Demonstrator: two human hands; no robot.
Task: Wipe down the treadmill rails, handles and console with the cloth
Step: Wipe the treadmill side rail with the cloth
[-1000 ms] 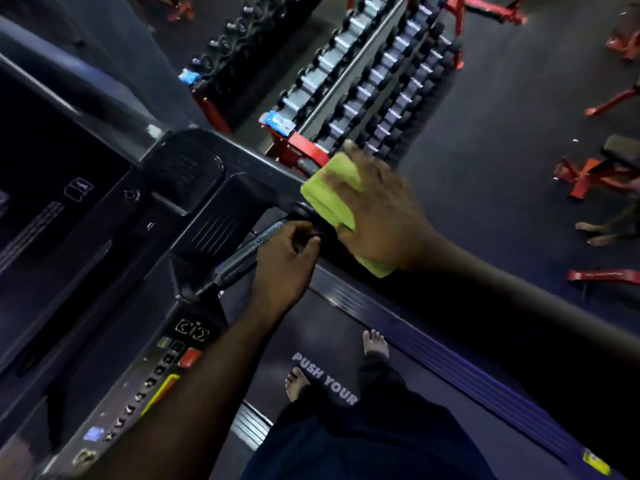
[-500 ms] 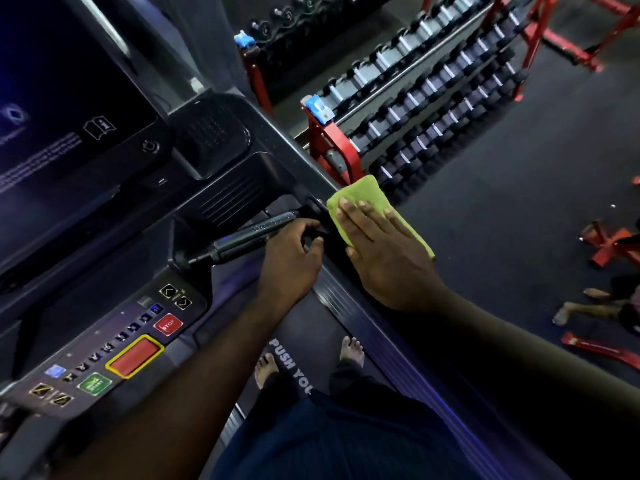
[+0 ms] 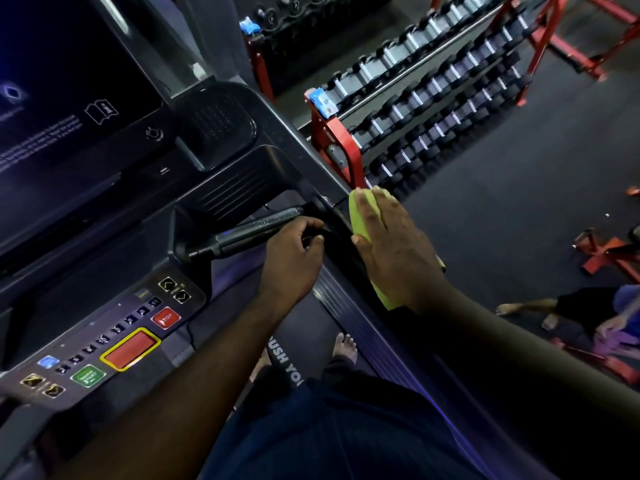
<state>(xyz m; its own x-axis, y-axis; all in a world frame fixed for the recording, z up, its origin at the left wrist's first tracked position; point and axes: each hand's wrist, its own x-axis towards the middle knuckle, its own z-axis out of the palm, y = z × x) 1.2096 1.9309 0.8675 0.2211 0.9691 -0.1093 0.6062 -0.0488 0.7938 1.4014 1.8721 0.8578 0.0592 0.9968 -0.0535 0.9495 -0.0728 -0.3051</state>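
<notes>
Green cloth (image 3: 359,216) flat under the right hand (image 3: 391,247) (fingers straight) on the rail (image 3: 339,230) — left hand (image 3: 291,261) curled round the handle (image 3: 252,232).

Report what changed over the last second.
The right hand rubbed the green cloth back, then slightly forward, along the side rail. The cloth now trails back under the wrist instead of poking past the fingertips. Unchanged: right palm flat on the cloth, left hand gripping the black handle.

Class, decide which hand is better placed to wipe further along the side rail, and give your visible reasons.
Right. The right hand lies flat on the green cloth on the rail; the left hand grips the black handle, without a cloth.
</notes>
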